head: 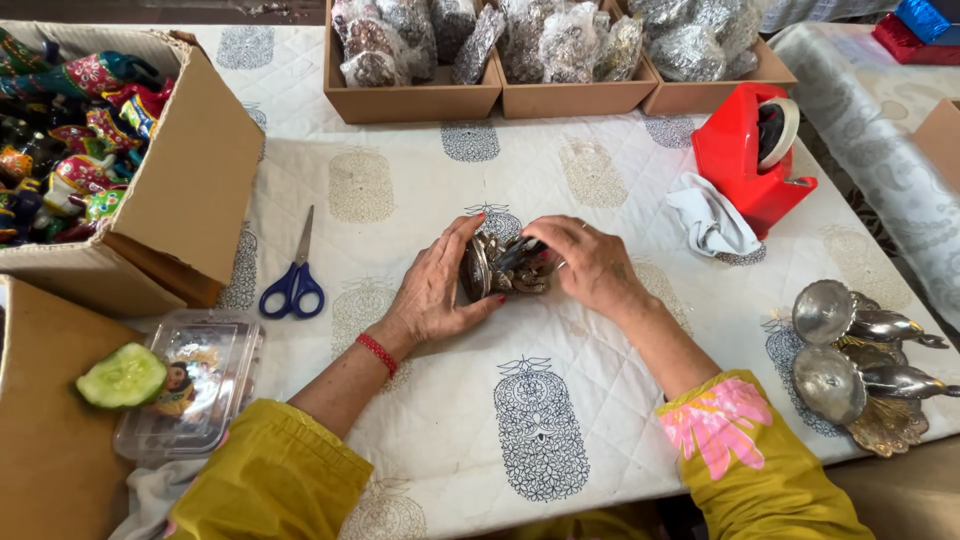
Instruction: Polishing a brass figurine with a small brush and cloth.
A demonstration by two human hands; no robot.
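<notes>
Quilted white cloth (600,330) with block-printed motifs covers the table. At centre, the left hand (435,290) cups one side of a small metal ornament (505,268), fingers closed against it, while the right hand (592,262) grips the other side from above; held between both, the piece sits steady on the cloth where both sets of fingers can work at it. Blue scissors (293,280) lie near the left hand, blades shut. A red tape dispenser (752,155) stands beyond the right hand, with a crumpled white rag (710,220) just beside it. Silver bird-shaped bowls (860,360) are grouped at the right edge. Three shallow boxes (560,95) of plastic-wrapped pieces line the far edge. At left, an open carton (185,200) holds painted figures; a clear container (205,385) lies below it, a cucumber slice (122,376) at its side.
</notes>
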